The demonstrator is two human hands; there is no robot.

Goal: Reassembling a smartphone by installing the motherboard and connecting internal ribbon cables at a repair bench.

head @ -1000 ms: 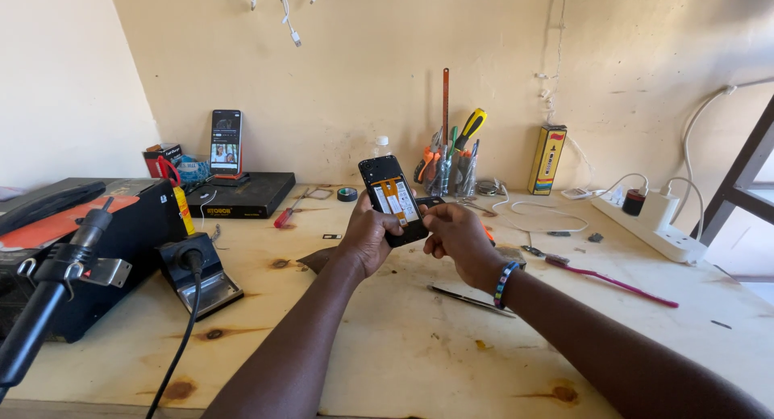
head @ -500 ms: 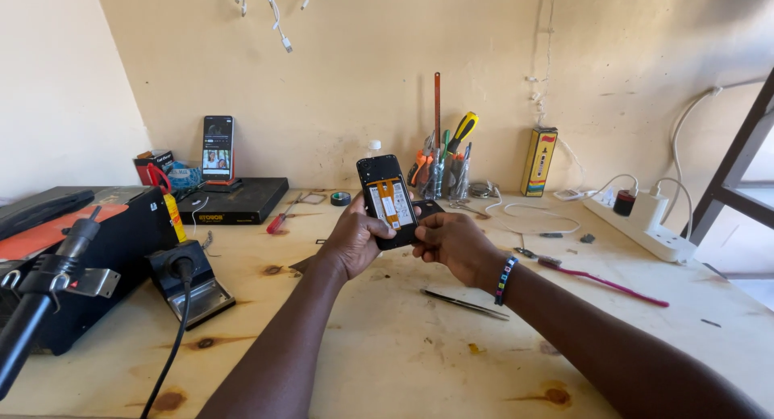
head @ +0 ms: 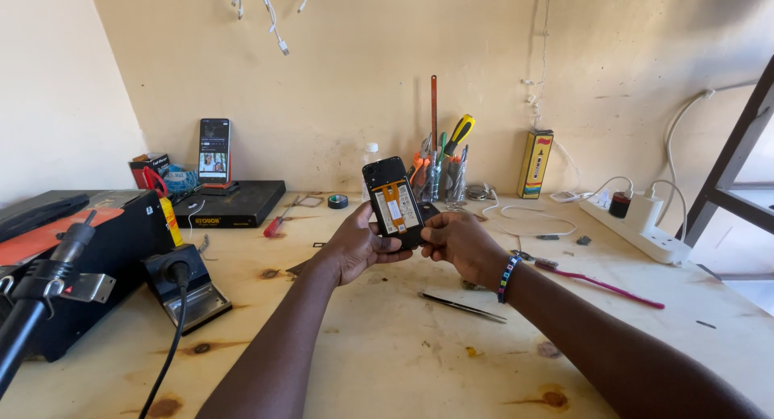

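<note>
An opened black phone with its back cover off shows an orange and white battery area. It stands upright above the wooden bench. My left hand grips its left side and lower edge. My right hand holds the lower right corner, fingers curled behind it; a beaded bracelet circles that wrist. Thin metal tweezers lie on the bench just below my right hand.
A black tool case and a soldering stand sit at left. A lit phone leans on a black box. A tool cup, yellow box, power strip and pink tool lie beyond.
The view has shifted slightly and the phone sits a little lower in my hands. Both hands keep their grip.
</note>
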